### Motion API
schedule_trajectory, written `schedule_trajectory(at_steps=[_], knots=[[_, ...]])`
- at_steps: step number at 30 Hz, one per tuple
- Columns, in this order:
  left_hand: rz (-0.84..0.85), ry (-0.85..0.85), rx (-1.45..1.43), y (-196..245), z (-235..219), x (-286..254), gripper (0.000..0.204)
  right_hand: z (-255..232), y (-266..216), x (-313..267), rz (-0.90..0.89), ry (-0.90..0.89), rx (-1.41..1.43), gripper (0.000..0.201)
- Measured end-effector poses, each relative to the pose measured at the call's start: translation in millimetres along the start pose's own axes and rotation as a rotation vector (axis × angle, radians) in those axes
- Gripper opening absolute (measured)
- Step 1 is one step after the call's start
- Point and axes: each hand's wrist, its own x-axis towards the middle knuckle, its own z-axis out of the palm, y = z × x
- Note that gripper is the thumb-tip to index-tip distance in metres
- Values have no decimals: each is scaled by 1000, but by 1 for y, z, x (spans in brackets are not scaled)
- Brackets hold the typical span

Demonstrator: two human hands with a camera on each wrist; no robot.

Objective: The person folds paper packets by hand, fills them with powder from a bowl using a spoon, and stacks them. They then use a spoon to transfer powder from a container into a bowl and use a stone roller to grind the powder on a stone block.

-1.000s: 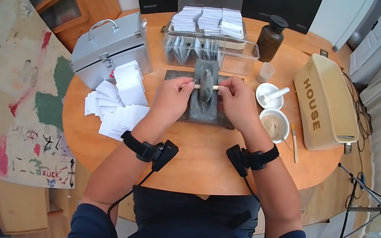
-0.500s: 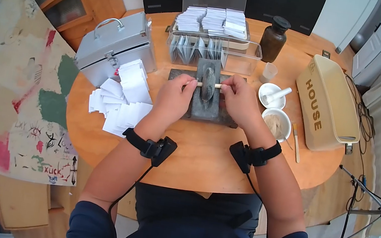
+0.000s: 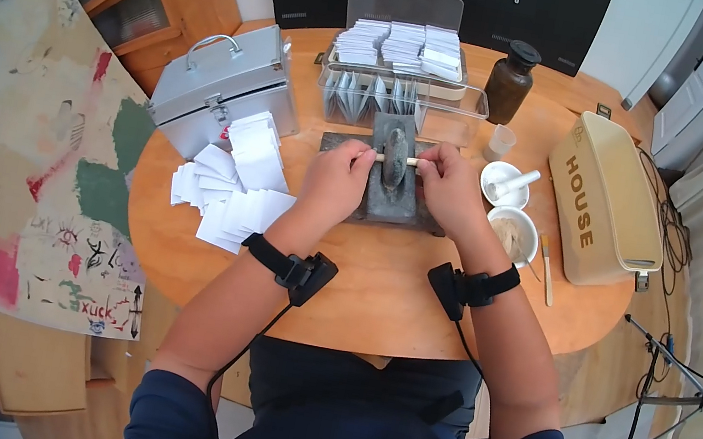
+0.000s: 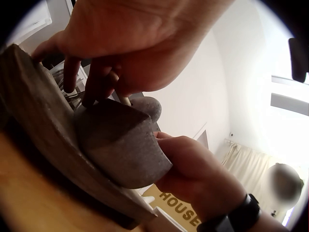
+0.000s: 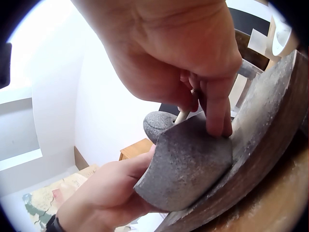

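A dark stone slab [image 3: 348, 143] lies on the table, with a boat-shaped grey stone trough [image 3: 391, 206] set crosswise on it. In the trough stands a rounded stone wheel [image 3: 396, 157] with a pale wooden rod through its middle. The left hand [image 3: 335, 182] pinches the rod's left end, and the right hand [image 3: 451, 190] pinches its right end. Seen from the left wrist, the trough [image 4: 120, 145] hides part of the wheel [image 4: 147, 107]. In the right wrist view some fingers [image 5: 217, 108] reach down beside the trough's edge.
White paper packets [image 3: 258, 157] lie by a silver case [image 3: 232, 74] on the left. Behind are clear bins [image 3: 455, 125] of packets and a brown jar [image 3: 509, 83]. A mortar [image 3: 499, 172], a powder bowl [image 3: 502, 217], a brush [image 3: 548, 280] and a HOUSE box [image 3: 599, 214] stand right.
The head view has shifted, so the table scene sits slightly lower and further right. Both hands keep their pinch on the rod's ends.
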Motion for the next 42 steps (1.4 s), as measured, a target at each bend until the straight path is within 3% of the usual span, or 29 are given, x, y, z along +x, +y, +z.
schedule_trajectory(at_steps=[4,6,9,13,15,20,22,25,28,34,36,40,42], knots=[[-9,-36,32,-3,-1,2,30,0,10,3,-53,21,-5,15],[127,90,121,-9,2,1,33,-3,8,4,-97,-13,-23,14],[114,28,204,-6,-8,0,35,-12,-7,-4,-175,-9,-233,15],[101,-55,247,-5,-13,-6,35,-17,-22,-12,-194,-60,-256,14],[61,-63,298,-9,-11,-4,35,-14,-18,-8,-326,-6,-366,12],[57,-70,276,-6,-12,-4,35,-18,-25,-3,-267,-22,-395,11],[75,-107,270,-1,-17,-6,34,-20,-24,-10,-366,-44,-298,9],[52,-141,328,-5,-17,-4,36,-19,-28,0,-339,-35,-375,9],[57,-79,332,-4,-13,18,35,-22,-23,12,-297,-31,-387,12],[90,-133,347,8,-19,-7,36,-26,-18,-7,-356,-80,-271,11],[35,-120,381,-1,-15,-2,36,-23,-20,-2,-388,-59,-426,12],[34,-98,354,-3,-12,18,34,-21,-20,10,-363,-59,-442,11],[33,-111,358,-2,-16,-1,35,-22,-17,-6,-379,-72,-393,12]])
